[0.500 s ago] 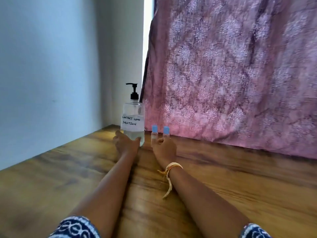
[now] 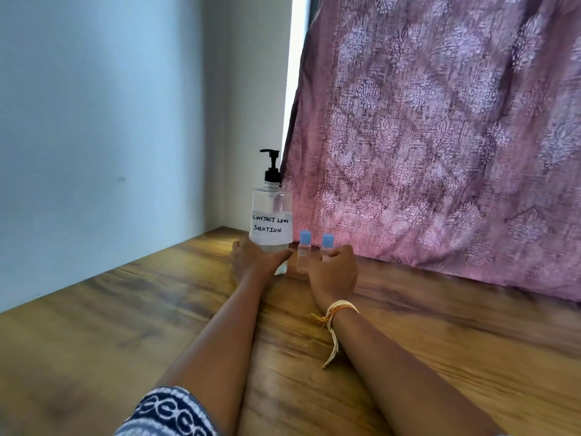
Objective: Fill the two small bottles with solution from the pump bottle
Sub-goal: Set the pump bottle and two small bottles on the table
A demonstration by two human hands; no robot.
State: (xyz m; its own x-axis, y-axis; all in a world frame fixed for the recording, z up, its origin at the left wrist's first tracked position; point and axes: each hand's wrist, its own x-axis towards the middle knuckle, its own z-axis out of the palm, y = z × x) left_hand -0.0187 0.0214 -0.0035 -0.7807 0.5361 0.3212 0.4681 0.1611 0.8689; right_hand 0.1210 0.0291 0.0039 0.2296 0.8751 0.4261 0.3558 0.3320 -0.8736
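Both arms are stretched out across the wooden table (image 2: 125, 325), towards the far corner. The pump bottle (image 2: 271, 215) is stood upright there, clear-bodied with a black pump, a white label reading "CONTACT LENS SOLUTION" facing the camera. Its lower part is wrapped by the left hand (image 2: 256, 259), thumb laid across the front, fingers hidden round the far side. Just to the right, two small clear bottles are seen, upright, each topped by a blue cap. The left small bottle (image 2: 303, 254) is left standing free in the gap between the hands. The right small bottle (image 2: 327, 242) is closed upon by the curled fingers of the right hand (image 2: 334, 272), only its cap showing above the knuckles. A yellow thread band (image 2: 338, 313) is worn at the right wrist. A pink patterned curtain (image 2: 440, 136) is hung behind.
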